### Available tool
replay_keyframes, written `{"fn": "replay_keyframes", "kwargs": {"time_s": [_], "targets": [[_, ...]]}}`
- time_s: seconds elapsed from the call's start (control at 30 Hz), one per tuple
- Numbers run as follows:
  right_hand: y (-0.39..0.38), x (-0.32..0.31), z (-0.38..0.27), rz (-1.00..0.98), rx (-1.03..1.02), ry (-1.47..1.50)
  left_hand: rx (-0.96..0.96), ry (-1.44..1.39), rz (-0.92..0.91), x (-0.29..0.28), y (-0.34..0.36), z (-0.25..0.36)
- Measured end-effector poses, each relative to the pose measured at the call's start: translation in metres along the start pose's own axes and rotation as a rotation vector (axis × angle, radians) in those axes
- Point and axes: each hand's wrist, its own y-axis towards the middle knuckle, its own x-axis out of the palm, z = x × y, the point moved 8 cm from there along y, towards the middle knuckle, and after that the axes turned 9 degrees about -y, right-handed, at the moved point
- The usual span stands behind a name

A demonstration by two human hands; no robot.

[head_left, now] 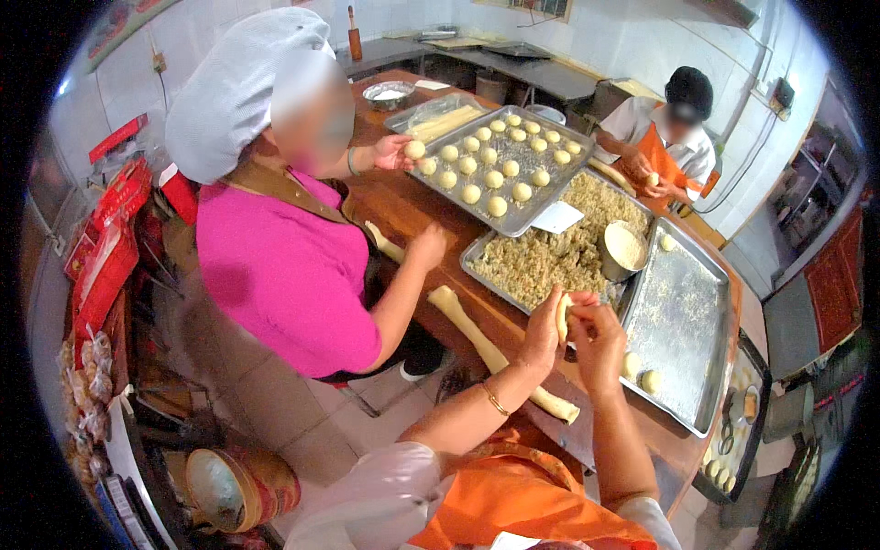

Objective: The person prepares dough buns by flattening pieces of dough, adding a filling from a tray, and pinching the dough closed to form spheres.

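My left hand [543, 332] and my right hand [599, 345] are closed together on a small piece of pale dough [563, 321], over the near edge of a tray of crumbly filling [513, 270]. A metal container [622, 249] of pale contents stands in that tray. A long dough roll [486, 348] lies on the wooden table [412, 128] beside my left forearm. Right of my hands is a floured metal tray [678, 302] with a few dough balls [651, 381] on it.
A co-worker in pink [275, 284] at my left holds a dough ball over a tray of several balls [490, 197]. Another co-worker [683, 137] works at the far right. A bucket [220, 490] stands lower left; another tray [724, 477] sits lower right.
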Motion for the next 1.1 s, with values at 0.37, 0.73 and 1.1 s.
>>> {"fn": "replay_keyframes", "kwargs": {"time_s": [0.37,0.73,1.1], "targets": [[0.022,-0.023,0.043,-0.167,-0.01,-0.721,-0.127,-0.599,0.224,-0.054,0.006,-0.027],[-0.029,0.028,0.039,-0.44,0.262,0.827,-0.128,-0.409,0.163,-0.02,-0.02,-0.039],[-0.05,0.0,0.051,-0.307,0.269,0.79,-0.222,-0.447,0.312,0.013,-0.043,-0.04]]}}
